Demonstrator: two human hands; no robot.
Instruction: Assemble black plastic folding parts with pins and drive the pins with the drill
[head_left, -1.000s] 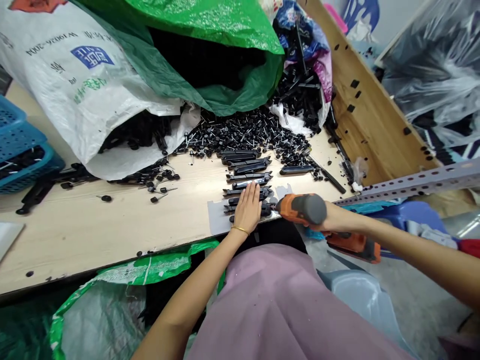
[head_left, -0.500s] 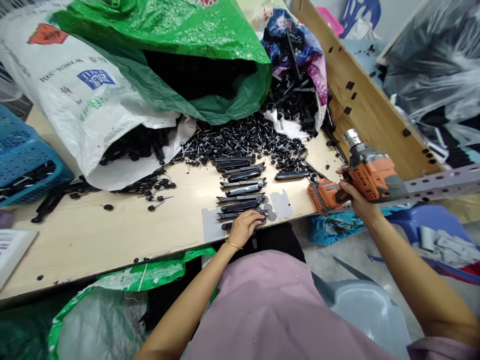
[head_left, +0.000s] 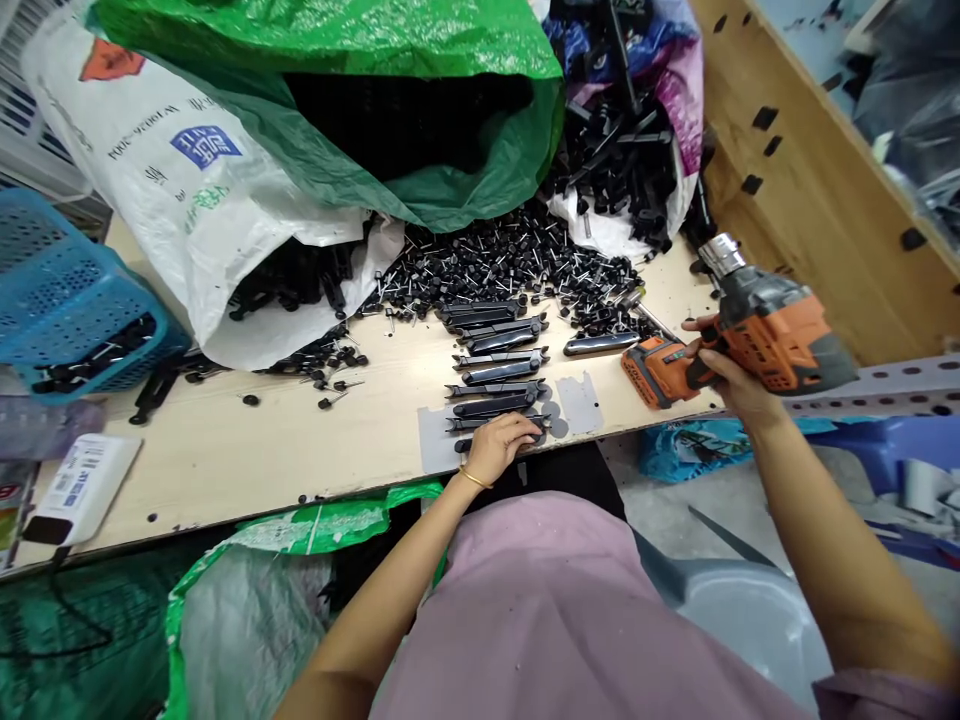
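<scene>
My left hand rests at the table's front edge, its fingers closed over the nearest end of a black plastic part. The palm hides most of that part. Beyond it, several slim black parts with forked ends lie side by side in a row running away from me. My right hand is wrapped round the grip of an orange and grey cordless power tool. The tool is tipped on its side, with its silver socket end pointing away and its battery over the table's right part. A single black part lies left of the battery.
Behind the row spreads a heap of black-headed screws. A green sack, a white sack and a bag of black parts stand behind. A blue basket is at left. A wooden board borders the right side.
The view has turned a little to the left, so the table's contents sit further right. Both hands keep nearly the same places on the part and the power tool.
</scene>
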